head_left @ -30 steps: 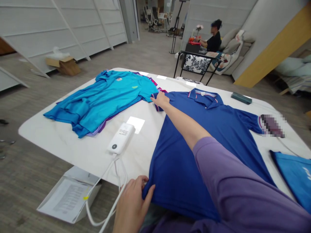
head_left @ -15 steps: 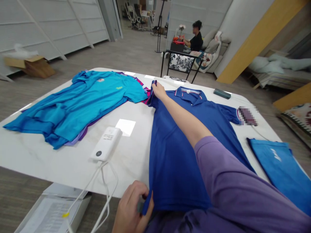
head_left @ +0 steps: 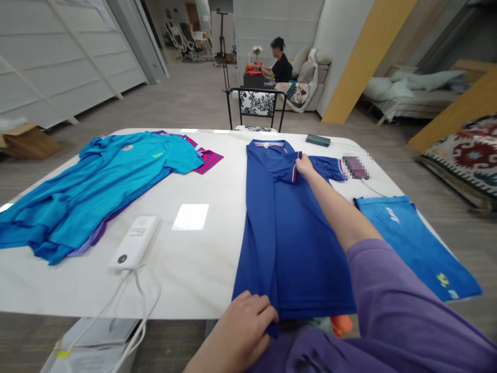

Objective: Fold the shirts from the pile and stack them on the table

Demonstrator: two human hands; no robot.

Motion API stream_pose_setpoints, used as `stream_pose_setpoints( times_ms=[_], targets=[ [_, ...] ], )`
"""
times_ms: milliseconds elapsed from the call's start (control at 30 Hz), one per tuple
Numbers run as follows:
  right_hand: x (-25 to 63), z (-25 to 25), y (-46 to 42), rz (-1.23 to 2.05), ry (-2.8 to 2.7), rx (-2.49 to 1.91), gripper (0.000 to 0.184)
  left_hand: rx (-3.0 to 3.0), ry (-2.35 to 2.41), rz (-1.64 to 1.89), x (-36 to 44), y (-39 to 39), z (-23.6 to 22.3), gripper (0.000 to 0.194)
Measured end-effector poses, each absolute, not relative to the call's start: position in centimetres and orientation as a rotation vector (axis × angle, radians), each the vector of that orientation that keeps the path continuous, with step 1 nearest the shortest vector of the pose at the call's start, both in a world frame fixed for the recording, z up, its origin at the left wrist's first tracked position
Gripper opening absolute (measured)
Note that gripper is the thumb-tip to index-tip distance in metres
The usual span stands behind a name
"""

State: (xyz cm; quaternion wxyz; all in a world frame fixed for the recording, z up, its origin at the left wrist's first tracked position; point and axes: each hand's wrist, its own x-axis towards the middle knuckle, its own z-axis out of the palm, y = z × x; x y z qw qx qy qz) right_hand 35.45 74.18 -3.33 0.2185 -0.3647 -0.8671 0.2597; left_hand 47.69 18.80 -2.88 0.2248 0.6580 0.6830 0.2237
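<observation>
At near edge of table (head_left: pixel 205 269), left hand (head_left: pixel 246 331) pinches hem corner of dark-blue shirt (head_left: pixel 306 248). Right hand (head_left: pixel 305 165), farther in, closed on sleeve cuff (head_left: pixel 294 169). Shirt's long axis runs near-to-far; collar (head_left: pixel 267 144) toward far edge, folded-over side between hands.

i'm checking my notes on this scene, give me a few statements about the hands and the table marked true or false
1. The right hand holds the dark blue polo shirt by a striped cuff. True.
2. The left hand is on the white device. False: it holds the polo shirt near its lower edge.
3. The white device lies between the bright blue shirt and the polo shirt. True.
4. The chair is at the near side of the table. False: it is at the far side.
</observation>
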Motion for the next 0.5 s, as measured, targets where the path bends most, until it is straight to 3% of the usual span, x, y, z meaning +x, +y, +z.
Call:
stream_pose_setpoints(
  times_ms=[167, 233, 333, 500],
  targets=[
    [38.0, -6.1, 75.2, 0.595, -2.392, -1.177, 0.058, 1.703, 1.986, 0.734, 48.0, 20.5, -2.7, 0.017],
    [37.2, -6.5, 75.0, 0.490, -2.409, -1.132, 0.061, 1.680, 2.259, 0.742, 47.3, 21.2, -3.8, 0.030],
    [34.0, -6.2, 74.3, 0.405, -2.517, -0.992, 0.051, 1.717, 2.591, 0.563, 46.0, 21.6, -6.2, 0.053],
    [24.9, -5.2, 72.9, 0.469, -2.674, -0.760, 0.038, 1.664, 2.738, 0.197, 45.3, 21.2, -8.5, 0.079]
  ],
)
